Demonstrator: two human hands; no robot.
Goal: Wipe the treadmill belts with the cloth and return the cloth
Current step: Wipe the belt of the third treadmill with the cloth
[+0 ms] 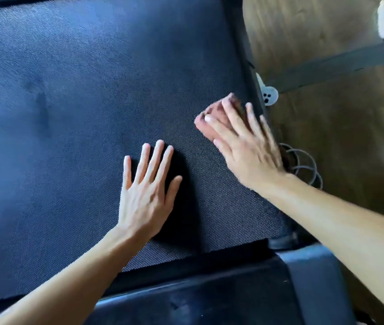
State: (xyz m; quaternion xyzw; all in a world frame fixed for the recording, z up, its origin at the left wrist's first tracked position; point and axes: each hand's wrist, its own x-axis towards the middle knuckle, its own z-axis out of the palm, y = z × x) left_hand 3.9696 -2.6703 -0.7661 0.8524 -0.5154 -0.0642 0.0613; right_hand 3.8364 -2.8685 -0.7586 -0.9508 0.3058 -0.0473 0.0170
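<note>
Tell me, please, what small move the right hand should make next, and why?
Probably slide the right hand, pressing the cloth flat, leftward across the belt: the cloth lies by the belt's right edge, and a dark mark shows farther left, while the left hand rests flat.

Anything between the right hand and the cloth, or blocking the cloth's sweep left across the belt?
Nothing between them: the right hand presses directly on the cloth near the right edge of the belt. Leftward, only the left hand lies flat on the belt, below-left of the cloth.
</note>
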